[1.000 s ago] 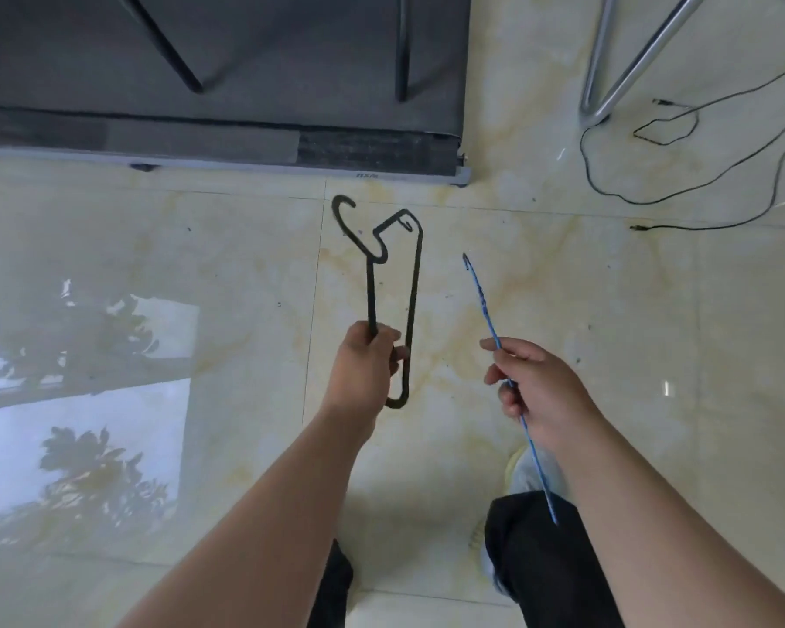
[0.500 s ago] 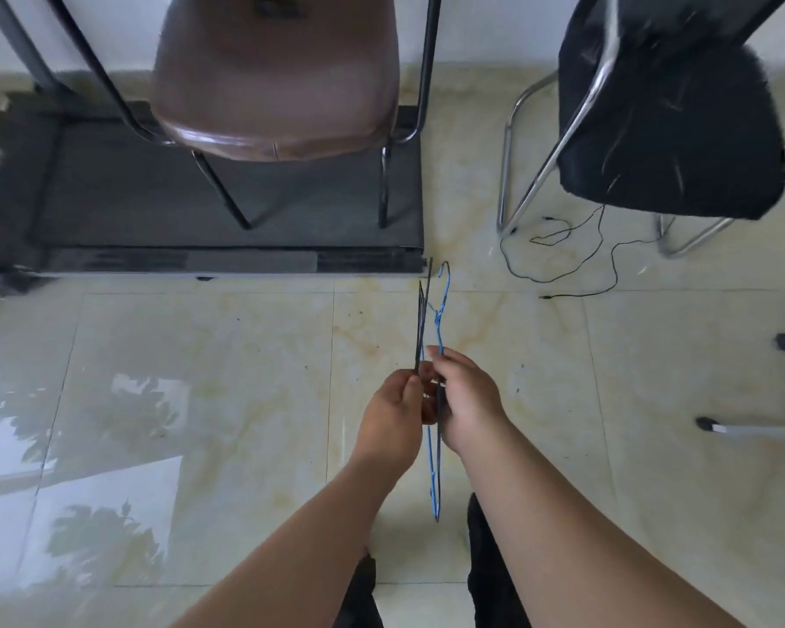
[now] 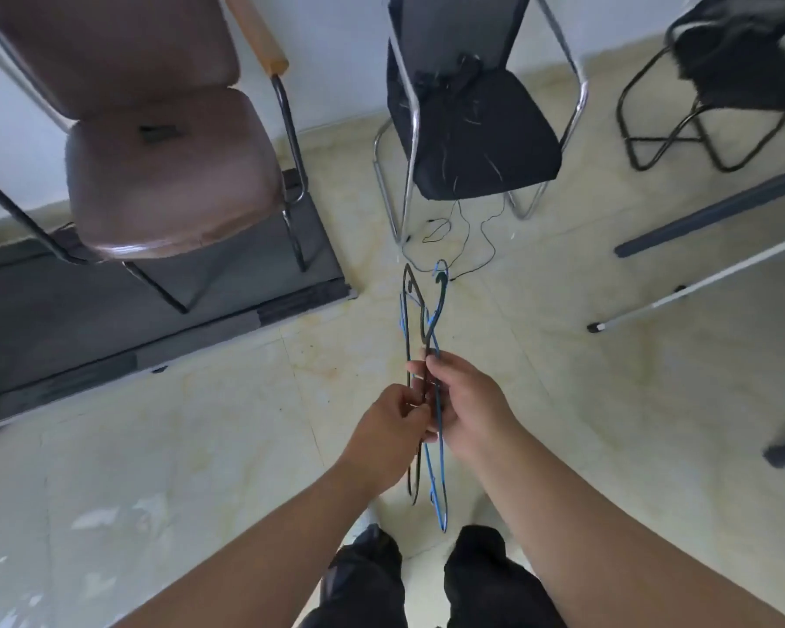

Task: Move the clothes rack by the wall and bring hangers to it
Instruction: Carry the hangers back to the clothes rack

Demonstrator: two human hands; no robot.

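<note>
A black hanger and a blue hanger are held together edge-on in front of me, their hooks pointing away over the floor. My right hand wraps around the middle of both hangers. Just to its left, my left hand pinches the same bundle with its fingertips. The two hands touch each other. The lower ends of the hangers hang down between my wrists toward my dark trousers. No clothes rack shows clearly in this view.
A brown padded chair stands on a dark mat at the left. Ahead is a black chair with a thin cable on the floor under it. Another black chair and grey and white bars lie at the right.
The hangers, held apart one in each hand a second ago, are now brought together and gripped by both hands. My view has tilted up, showing the chairs and wall.
</note>
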